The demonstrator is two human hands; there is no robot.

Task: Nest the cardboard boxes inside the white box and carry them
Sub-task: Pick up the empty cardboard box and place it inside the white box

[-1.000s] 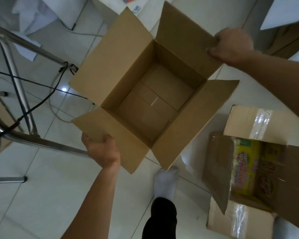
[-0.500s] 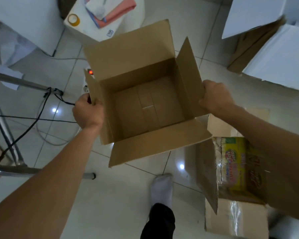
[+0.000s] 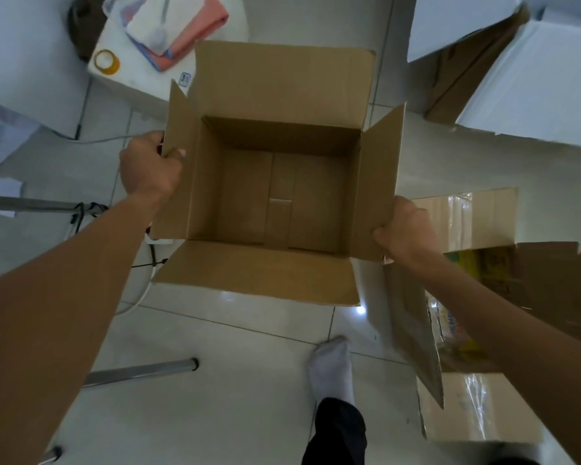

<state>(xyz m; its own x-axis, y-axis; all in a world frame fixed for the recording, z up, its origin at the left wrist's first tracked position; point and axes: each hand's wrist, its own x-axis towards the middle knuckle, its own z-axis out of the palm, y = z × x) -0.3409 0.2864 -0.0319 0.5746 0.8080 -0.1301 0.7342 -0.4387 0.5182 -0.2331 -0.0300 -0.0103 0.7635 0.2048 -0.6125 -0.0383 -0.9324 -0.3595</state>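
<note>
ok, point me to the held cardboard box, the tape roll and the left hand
held cardboard box (image 3: 279, 193): head view, on its inner floor.
tape roll (image 3: 107, 62): head view, on its yellowish ring.
left hand (image 3: 148, 166): head view, on the back of the hand gripping the left flap.

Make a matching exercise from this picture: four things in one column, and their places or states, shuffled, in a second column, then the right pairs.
Things
1. open brown cardboard box
2. yellowish roll of tape
3. white sock on the foot
4. folded pink cloth

Places or states
A. on the floor tiles, below the held box in the picture
B. gripped at its side flaps by the left hand and the right hand
C. top of the picture, right of the tape
D. upper left, on a white surface

Pairs: 1-B, 2-D, 3-A, 4-C
</note>
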